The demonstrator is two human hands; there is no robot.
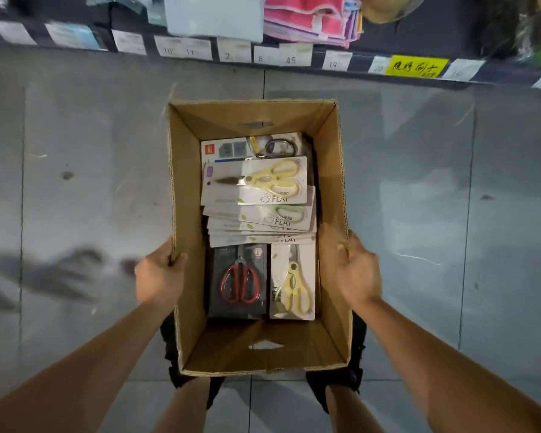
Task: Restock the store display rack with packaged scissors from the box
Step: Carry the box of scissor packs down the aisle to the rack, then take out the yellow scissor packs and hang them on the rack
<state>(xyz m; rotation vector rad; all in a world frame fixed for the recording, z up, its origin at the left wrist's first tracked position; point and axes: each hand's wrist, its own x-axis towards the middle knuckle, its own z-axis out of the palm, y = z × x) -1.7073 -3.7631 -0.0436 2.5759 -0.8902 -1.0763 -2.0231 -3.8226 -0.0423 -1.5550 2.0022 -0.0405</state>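
Note:
An open cardboard box is held over the grey floor. My left hand grips its left wall, thumb inside the rim. My right hand grips the right wall. Inside lie several packaged scissors: a fanned stack of white cards topped by a yellow-handled pair, a grey-handled pack at the far end, a red-handled pair on a dark card and another yellow pair on a white card at the near end.
The bottom shelf of a store rack runs across the top, its edge lined with price labels and one yellow label. Pink cloths and a pale pack sit on it. My feet show under the box.

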